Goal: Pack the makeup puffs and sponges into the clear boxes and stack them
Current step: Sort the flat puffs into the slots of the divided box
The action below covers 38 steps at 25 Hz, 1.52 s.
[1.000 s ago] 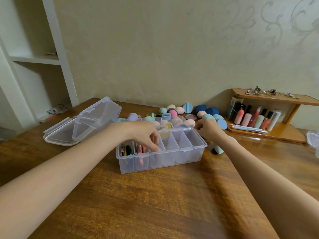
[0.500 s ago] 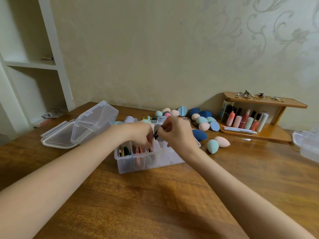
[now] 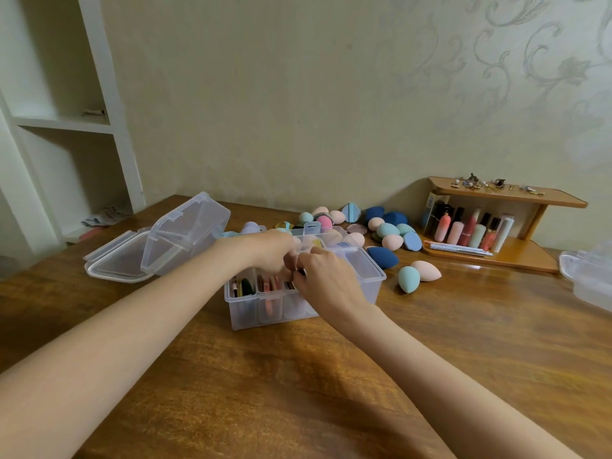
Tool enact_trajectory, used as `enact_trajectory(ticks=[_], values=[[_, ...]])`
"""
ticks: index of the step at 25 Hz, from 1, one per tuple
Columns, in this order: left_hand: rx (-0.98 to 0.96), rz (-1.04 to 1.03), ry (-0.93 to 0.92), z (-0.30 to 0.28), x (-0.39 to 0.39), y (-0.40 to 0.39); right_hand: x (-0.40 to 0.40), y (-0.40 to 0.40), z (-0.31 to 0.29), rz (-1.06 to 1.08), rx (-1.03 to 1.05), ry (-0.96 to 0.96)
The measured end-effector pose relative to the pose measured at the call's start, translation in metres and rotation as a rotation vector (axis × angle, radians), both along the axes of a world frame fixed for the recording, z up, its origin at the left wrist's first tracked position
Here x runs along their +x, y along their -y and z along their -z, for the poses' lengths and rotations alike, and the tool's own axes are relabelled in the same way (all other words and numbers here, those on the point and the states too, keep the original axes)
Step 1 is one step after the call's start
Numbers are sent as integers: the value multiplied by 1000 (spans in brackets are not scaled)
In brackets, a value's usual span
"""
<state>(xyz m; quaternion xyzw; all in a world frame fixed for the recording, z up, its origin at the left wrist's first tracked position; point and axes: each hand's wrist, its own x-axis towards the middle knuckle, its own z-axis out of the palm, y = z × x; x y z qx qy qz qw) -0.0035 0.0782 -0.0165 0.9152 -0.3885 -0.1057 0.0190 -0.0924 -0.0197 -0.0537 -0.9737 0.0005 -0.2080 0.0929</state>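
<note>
While both hands met over the divided clear box [image 3: 299,298] near the table's [image 3: 298,392] middle, the left hand [image 3: 265,251] and right hand [image 3: 326,278] pinched a dark puff [image 3: 299,272] above the third slot. Loose sponges [image 3: 394,241] waited toward the back edge. It probably needed sliding in edgewise, upright, beside those already filed.

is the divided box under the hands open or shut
Open: the clear divided plastic box has no lid on, and flat puffs show standing in its left compartments.
</note>
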Motion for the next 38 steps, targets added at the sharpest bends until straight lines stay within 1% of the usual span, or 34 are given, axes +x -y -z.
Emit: enact_trajectory(ticks=[4,6,9,11,12,14,16,17,18,19,20,23,25,27,29,31,33,35,38], values=[[-33,20,-67,-1,0,0,8,7,-5,-8,-90,-221],[-48,44,-53,0,1,-2,16,11,-8,-15,-101,-324],[-168,47,16,-6,6,-10,23,13,-7,-26,-107,-363],[-228,25,18,-11,9,-13,23,15,-8,-39,-60,-336],[-239,24,11,-13,10,-12,21,18,-11,-53,-4,-311],[-248,46,-4,-15,13,-6,21,35,-23,-31,164,-179],[-253,75,-42,-13,16,2,31,69,-36,130,313,23],[-254,85,-61,-12,19,8,40,92,-38,230,357,94],[-252,91,-71,-10,21,13,48,113,-37,319,373,114],[-244,93,-75,-9,22,17,56,130,-34,395,371,86],[-235,92,-75,-7,23,20,64,144,-25,452,359,19],[-251,83,-99,1,27,23,87,171,0,526,278,-235],[-275,80,-137,3,28,23,97,176,7,480,272,-370],[-277,88,-149,6,30,26,107,182,15,367,226,-433],[-255,97,-147,8,30,30,108,184,19,345,179,-480],[-250,93,-148,10,29,31,109,186,21,365,213,-447],[-263,89,-140,11,27,31,109,183,19,396,271,-324],[-272,92,-121,10,24,29,104,174,13,421,258,-246],[-262,83,-113,7,22,22,87,160,-15,341,276,-166]])
